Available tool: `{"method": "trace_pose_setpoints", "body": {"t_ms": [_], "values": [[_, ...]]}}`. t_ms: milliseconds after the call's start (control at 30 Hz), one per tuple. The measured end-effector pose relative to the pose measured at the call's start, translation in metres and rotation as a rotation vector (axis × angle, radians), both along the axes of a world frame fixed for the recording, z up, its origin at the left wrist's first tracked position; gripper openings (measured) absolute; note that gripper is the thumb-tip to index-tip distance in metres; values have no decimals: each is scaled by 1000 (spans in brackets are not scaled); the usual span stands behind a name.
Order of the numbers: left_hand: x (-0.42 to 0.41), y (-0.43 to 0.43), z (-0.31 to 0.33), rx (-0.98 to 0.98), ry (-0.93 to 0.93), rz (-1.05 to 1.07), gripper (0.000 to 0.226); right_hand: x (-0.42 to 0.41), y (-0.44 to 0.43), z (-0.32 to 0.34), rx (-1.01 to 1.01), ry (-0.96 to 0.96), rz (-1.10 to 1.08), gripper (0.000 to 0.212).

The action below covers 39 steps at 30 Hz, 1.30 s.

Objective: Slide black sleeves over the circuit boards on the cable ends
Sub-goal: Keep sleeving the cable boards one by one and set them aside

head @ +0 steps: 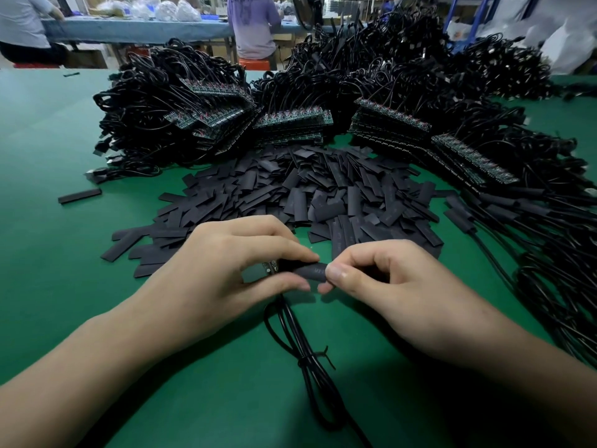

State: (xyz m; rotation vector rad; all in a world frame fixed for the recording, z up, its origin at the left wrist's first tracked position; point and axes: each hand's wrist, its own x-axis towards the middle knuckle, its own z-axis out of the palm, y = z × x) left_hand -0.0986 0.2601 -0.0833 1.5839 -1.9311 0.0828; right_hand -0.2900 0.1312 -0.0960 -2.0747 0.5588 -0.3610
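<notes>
On the green table, toward its near edge, the tied black cable trails limp. The left hand grip pinches the cable's small circuit board, probably stiff and fragile: hold its edges. The right hand grip pinches the thin black sleeve at its free end; it is likely light, soft and collapsible.

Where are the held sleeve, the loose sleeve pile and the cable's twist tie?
held sleeve [309, 270]: head view, its middle.
loose sleeve pile [323, 189]: head view, pile centre.
twist tie [307, 359]: head view, the knot.
</notes>
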Motion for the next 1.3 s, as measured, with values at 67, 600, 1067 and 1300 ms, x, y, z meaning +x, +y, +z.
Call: {"method": "trace_pose_setpoints", "body": {"t_ms": [67,600,1067,1300], "values": [[-1,0,-1,-18,0,2,25,0,0,-1,-18,-7,17,20],[-3,-1,-2,-70,246,137,25,-4,-5,10,52,-179,-73,11],[-8,-4,-6,-21,350,105,19,-4,5,11,-360,-256,-109,15],[-12,-5,-8,7,436,124,18,-5,4,9,-508,-250,-128,8]]}}
